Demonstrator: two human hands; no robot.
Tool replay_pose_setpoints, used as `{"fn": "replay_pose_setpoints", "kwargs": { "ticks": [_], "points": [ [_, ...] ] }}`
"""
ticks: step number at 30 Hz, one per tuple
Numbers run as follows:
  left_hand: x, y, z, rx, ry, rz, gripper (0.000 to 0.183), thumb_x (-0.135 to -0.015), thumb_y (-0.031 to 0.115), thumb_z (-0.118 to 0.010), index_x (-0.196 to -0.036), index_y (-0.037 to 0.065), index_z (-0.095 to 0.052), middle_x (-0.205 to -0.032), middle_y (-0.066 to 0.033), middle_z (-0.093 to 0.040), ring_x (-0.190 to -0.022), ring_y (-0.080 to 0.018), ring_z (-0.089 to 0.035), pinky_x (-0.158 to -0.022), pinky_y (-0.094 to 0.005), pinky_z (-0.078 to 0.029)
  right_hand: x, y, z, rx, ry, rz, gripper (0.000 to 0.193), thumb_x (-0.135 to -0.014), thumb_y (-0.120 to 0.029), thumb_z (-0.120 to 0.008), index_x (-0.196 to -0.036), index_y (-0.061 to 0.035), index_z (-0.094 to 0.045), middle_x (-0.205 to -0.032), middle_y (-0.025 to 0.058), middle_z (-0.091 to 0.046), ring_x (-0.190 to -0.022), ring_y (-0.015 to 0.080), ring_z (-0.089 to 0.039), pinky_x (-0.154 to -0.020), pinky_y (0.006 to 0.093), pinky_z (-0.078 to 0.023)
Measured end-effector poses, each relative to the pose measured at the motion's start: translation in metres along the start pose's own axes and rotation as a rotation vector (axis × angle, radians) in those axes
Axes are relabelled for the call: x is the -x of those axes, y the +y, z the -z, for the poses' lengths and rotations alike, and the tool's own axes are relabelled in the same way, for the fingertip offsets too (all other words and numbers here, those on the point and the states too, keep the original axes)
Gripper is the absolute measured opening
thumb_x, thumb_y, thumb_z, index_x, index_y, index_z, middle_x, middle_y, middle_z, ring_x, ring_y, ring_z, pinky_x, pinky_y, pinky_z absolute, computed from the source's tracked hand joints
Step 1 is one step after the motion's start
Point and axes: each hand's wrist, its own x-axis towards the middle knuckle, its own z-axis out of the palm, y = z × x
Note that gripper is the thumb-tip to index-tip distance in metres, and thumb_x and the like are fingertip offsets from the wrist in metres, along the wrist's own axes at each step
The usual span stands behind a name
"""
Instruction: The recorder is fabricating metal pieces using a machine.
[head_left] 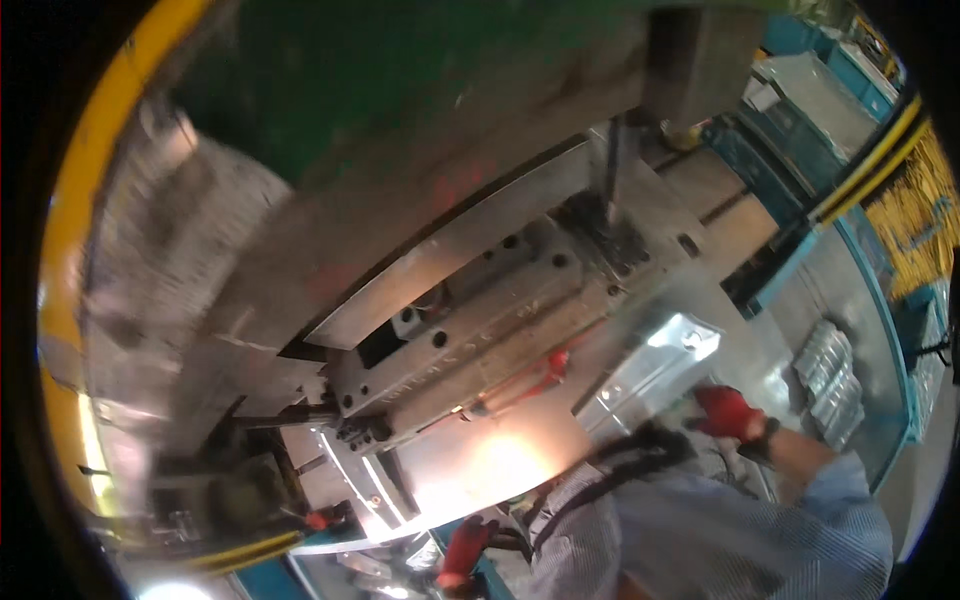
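Note:
My right hand (730, 413), in a red glove, is at the right of the press bed. Its fingers look apart and somewhat blurred, close to the near end of a shiny bent sheet-metal part (650, 370); I see no clear grip on it. My left hand (464, 553), also red-gloved, is low in the picture, above a container with loose metal pieces (385, 572). Its fingers are small and partly turned away, so whether they hold anything is unclear. A slim red-ended tool (553, 370) lies along the front of the steel die (470, 340).
The green press ram (380, 80) hangs over the die, with a steel post (614, 170) at its right. Stacked formed metal parts (830, 385) lie on the blue-edged table (880, 300) at the right. Yellow parts (915, 220) and blue bins stand beyond; a yellow frame (60, 230) rises at left.

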Motion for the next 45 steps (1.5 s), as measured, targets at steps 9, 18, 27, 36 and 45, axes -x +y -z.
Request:
{"fn": "replay_pose_setpoints", "kwargs": {
  "ticks": [9,18,27,36,45],
  "points": [
    [0.009,0.173,0.214,0.279,0.49,-0.195,0.056,-0.083,0.011,-0.072,-0.134,0.0,-0.05,-0.104,-0.0047,-0.066,-0.081,-0.0104,-0.061,-0.068,-0.024,-0.05,-0.04,-0.095,0.076,0.363,0.297,0.557,0.088,-0.07,-0.05,-0.072,-0.137,-0.0013,-0.043,-0.132,0.0219,-0.047,-0.126,0.0394,-0.041,-0.109,0.0539,-0.027],
    [-0.135,0.259,0.325,-0.361,0.337,-0.499,0.083,-0.068,0.028,-0.084,-0.139,0.006,-0.046,-0.123,-0.0157,-0.062,-0.115,-0.0249,-0.057,-0.1,-0.0376,-0.043,-0.11,-0.09,0.066,0.667,0.037,0.743,0.112,-0.057,-0.059,-0.077,-0.144,-0.0023,-0.034,-0.142,0.02,-0.04,-0.13,0.0419,-0.038,-0.11,0.0613,-0.021],
    [-0.164,0.283,0.359,-0.413,0.292,-0.441,0.08,-0.064,0.039,-0.083,-0.132,0.008,-0.053,-0.123,-0.0151,-0.062,-0.116,-0.0292,-0.056,-0.099,-0.0409,-0.043,-0.103,-0.088,0.066,0.666,0.094,0.749,0.108,-0.06,-0.061,-0.074,-0.145,-0.0075,-0.034,-0.144,0.0173,-0.04,-0.132,0.0377,-0.037,-0.111,0.0593,-0.019],
    [-0.121,0.259,0.343,-0.377,0.622,-0.516,0.079,-0.06,0.049,-0.083,-0.125,0.011,-0.06,-0.123,-0.0144,-0.062,-0.116,-0.0334,-0.055,-0.099,-0.0442,-0.042,-0.107,-0.097,0.066,0.647,0.071,0.746,0.107,-0.06,-0.063,-0.074,-0.143,-0.0072,-0.037,-0.143,0.0176,-0.04,-0.134,0.0376,-0.035,-0.112,0.0583,-0.018],
    [0.025,0.197,0.181,-0.135,1.084,-0.437,0.091,-0.05,0.043,-0.087,-0.125,0.001,-0.057,-0.115,-0.0179,-0.061,-0.105,-0.0374,-0.055,-0.094,-0.046,-0.042,-0.11,-0.092,0.061,0.648,0.068,0.803,0.108,-0.058,-0.062,-0.076,-0.14,-0.0027,-0.038,-0.136,0.0209,-0.043,-0.13,0.0399,-0.037,-0.11,0.0597,-0.02]
  ]
}}
